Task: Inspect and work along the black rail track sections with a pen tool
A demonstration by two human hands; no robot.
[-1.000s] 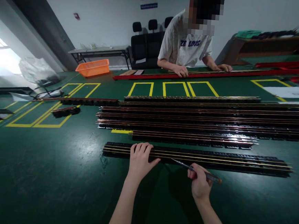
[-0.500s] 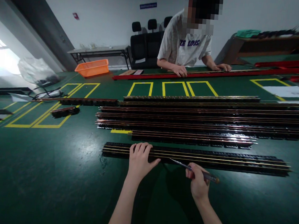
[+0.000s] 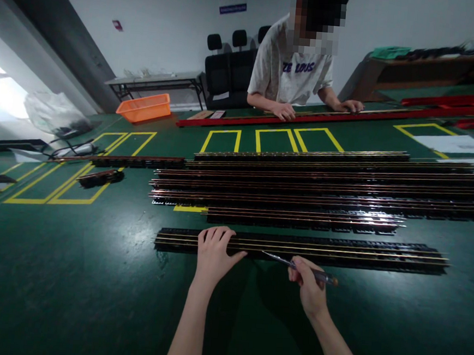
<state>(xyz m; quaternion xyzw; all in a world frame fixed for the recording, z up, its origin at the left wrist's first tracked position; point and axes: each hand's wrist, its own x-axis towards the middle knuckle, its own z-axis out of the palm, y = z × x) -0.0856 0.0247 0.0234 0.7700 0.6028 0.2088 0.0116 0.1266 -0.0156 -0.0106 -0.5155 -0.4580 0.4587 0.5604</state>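
Observation:
A long black strip with brass-coloured rods along it [image 3: 350, 253] lies crosswise on the green table in front of me. My left hand [image 3: 213, 252] grips it left of its middle, fingers over the far edge and thumb at the near edge. In a closed grip, my right hand [image 3: 309, 284] holds a slim screwdriver-like tool [image 3: 282, 259] with a thin metal shaft and a dark handle. The tool's tip points left and meets the strip's near edge, just right of my left thumb. Whether it presses into the strip I cannot tell.
Beyond my strip lie several similar strips [image 3: 302, 185] side by side. A short dark piece [image 3: 100, 178] lies to the left. Across the table a person [image 3: 295, 67] has both hands at a long red bar [image 3: 233, 121]. An orange basket [image 3: 144, 108] stands at the far left.
The strip has slid slightly left, and both my hands and the tool have shifted left with it. The view has turned a little; both grips look the same.

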